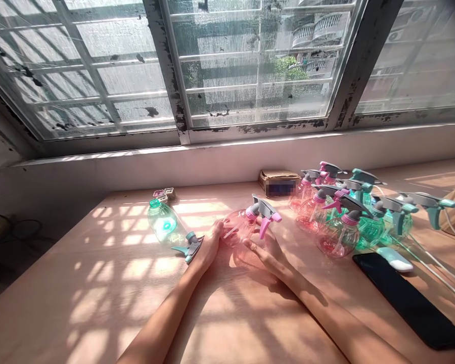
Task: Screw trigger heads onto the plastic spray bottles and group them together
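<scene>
A pink see-through spray bottle (239,226) with a grey and pink trigger head stands at the table's middle. My left hand (211,242) curls round its left side. My right hand (266,250) rests against its lower right side, fingers wrapped on it. Just left of my left hand lies a loose teal and grey trigger head (190,246). Beyond it a green bottle (164,221) with no head lies tilted on the wood.
A cluster of several pink and green spray bottles (341,217) stands at the right. A black phone (409,298) and a small white device (395,259) lie near the right edge. A cardboard box (278,181) sits by the wall. White cables (440,268) trail right.
</scene>
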Demonstrator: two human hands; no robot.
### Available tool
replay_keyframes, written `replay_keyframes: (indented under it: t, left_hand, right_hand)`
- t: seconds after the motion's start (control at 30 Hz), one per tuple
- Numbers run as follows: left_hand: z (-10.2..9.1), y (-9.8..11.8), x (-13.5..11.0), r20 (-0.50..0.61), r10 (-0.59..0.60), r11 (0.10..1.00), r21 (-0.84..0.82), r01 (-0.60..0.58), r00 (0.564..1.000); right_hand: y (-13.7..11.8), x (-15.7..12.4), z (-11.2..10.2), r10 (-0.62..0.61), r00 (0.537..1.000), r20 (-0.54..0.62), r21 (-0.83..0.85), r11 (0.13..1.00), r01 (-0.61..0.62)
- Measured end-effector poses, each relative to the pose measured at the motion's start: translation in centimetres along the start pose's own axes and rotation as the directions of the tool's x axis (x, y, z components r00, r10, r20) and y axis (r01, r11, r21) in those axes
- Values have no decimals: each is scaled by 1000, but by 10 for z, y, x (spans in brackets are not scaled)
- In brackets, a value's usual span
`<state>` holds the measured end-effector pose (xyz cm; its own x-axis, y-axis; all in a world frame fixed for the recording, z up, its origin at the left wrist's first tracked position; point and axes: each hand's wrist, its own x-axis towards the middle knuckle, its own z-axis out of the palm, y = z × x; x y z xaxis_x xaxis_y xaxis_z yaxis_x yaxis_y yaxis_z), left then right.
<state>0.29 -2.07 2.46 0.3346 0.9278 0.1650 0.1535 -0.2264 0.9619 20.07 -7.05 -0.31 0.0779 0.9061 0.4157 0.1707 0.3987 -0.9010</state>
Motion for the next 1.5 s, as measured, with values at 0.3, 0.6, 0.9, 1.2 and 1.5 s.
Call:
replay_keyframes:
  t: [0.3,0.6,0.9,1.2,1.5]
  left_hand:
    - [7,-16,1,110,161,889,415,-193,981]
    - [14,-30,-3,237,266,650,672,-355,935]
    - [15,-30,-14,226,323,504,781,-369,919]
    - [-40,4,-30,-231,494,566,817,-108,838]
    - [-169,-16,-15,-726,279,711,596,373,629]
  right_hand:
    - [21,17,-9,-101,986,-130,-288,956,60]
    - [36,13,-25,-239,939,-248,-508,857,84]
    - [39,-4,-47,-380,883,-275,-671,734,107]
    - [36,7,-55,-491,793,-360,-744,664,73]
    - [46,5,-50,-514,738,-438,-747,665,20]
